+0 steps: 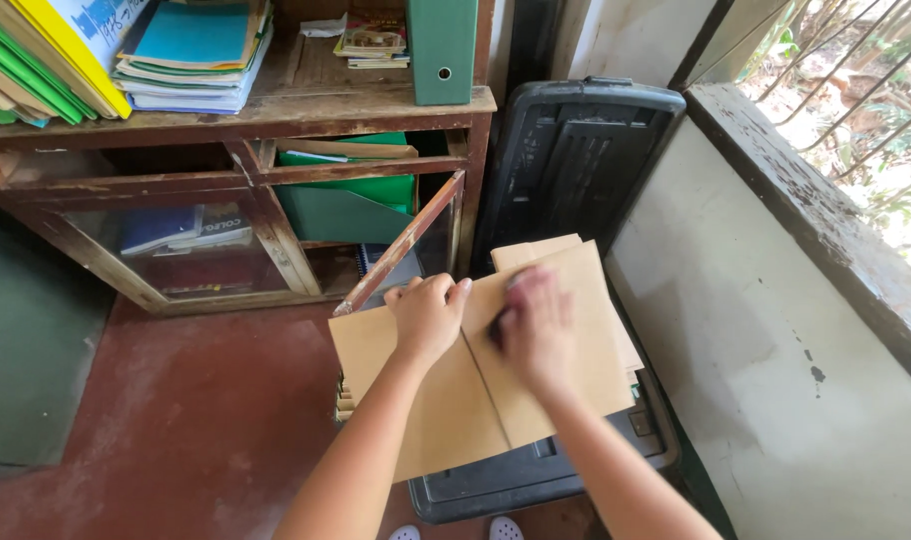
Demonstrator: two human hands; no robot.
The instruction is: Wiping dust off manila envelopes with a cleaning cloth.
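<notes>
My left hand (428, 315) rests with curled fingers on the left brown folder (416, 390) of a stack lying over a black plastic bin (496, 485). My right hand (536, 325) is blurred and presses on the right brown folder (576, 350), with a small dark thing at its thumb that I cannot make out. The two folders meet along a slanted seam between my hands. More brown folders (531, 250) stick out behind them. Edges of several stacked folders (344, 400) show below the left one.
A black bin lid (576, 160) leans upright against the wall. A wooden cabinet (276, 110) holds files, books and a green box file (443, 50); its glass door (401, 245) hangs open toward my hands. White wall and a window sill (816, 220) stand on the right. Red floor (176, 420) lies to the left.
</notes>
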